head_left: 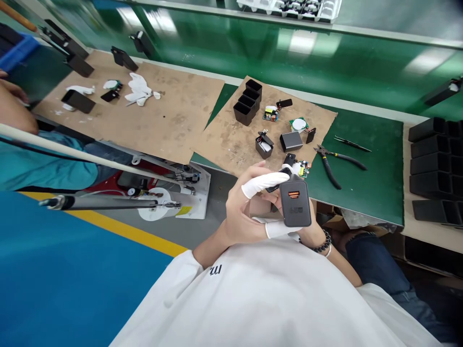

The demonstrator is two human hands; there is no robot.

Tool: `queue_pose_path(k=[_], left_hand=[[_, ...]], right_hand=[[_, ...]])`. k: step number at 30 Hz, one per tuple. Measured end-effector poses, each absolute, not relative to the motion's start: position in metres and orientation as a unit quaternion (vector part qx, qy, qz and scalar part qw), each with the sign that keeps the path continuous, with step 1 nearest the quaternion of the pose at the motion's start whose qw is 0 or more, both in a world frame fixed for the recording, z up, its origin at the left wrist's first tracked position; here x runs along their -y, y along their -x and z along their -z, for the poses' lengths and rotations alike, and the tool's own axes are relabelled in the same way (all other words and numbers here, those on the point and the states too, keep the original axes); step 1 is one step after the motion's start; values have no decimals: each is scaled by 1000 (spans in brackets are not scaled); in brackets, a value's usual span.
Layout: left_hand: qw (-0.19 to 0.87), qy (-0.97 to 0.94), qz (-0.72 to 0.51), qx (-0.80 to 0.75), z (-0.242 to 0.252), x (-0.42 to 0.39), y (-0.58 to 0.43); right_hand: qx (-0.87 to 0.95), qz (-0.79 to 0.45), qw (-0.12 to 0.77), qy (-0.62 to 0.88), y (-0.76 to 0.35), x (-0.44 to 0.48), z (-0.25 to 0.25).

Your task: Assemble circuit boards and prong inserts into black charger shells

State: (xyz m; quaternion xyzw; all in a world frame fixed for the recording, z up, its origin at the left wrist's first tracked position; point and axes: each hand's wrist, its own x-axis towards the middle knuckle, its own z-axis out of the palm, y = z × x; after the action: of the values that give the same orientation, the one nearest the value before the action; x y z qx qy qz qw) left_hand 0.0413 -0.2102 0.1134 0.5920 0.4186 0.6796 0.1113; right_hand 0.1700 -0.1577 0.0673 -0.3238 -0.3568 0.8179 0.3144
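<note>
A black charger housing with an orange USB port is held upright close to my chest. My left hand grips it from the left, with white finger cots on the index finger and thumb. My right hand is mostly hidden behind the housing, its fingers curled around the back; a black beaded bracelet circles the wrist. Just beyond the fingertips is a small circuit board. Whether wires join it to the housing I cannot tell.
On brown paper stand black empty cases, a circuit board, a closed box and an open case with wires. Cutting pliers and tweezers lie at right. Another person's arm is at left.
</note>
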Motion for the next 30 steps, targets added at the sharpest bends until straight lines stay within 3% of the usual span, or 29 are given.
queue_pose_path(k=[8, 14, 18, 21, 24, 28, 30], left_hand=[[70, -598, -658, -452, -110, 213, -43], [23, -620, -616, -485, -101, 207, -43], [109, -600, -593, -525, -76, 198, -40], [148, -561, -551, -601, -42, 191, -38], [160, -538, -524, -641, -9, 186, -39], [169, -521, -511, -663, 9, 186, -44], [163, -522, -510, -664, 9, 187, -46]], right_hand=[[374, -729, 418, 394, -173, 149, -85], [330, -857, 261, 298, -184, 150, -77], [358, -821, 304, 324, -191, 123, -77], [459, -718, 360, 379, -191, 58, -81], [592, -528, 409, 451, -191, -38, -91], [734, -172, 268, 600, -186, -151, -99], [740, -120, 225, 622, -181, -181, -95]])
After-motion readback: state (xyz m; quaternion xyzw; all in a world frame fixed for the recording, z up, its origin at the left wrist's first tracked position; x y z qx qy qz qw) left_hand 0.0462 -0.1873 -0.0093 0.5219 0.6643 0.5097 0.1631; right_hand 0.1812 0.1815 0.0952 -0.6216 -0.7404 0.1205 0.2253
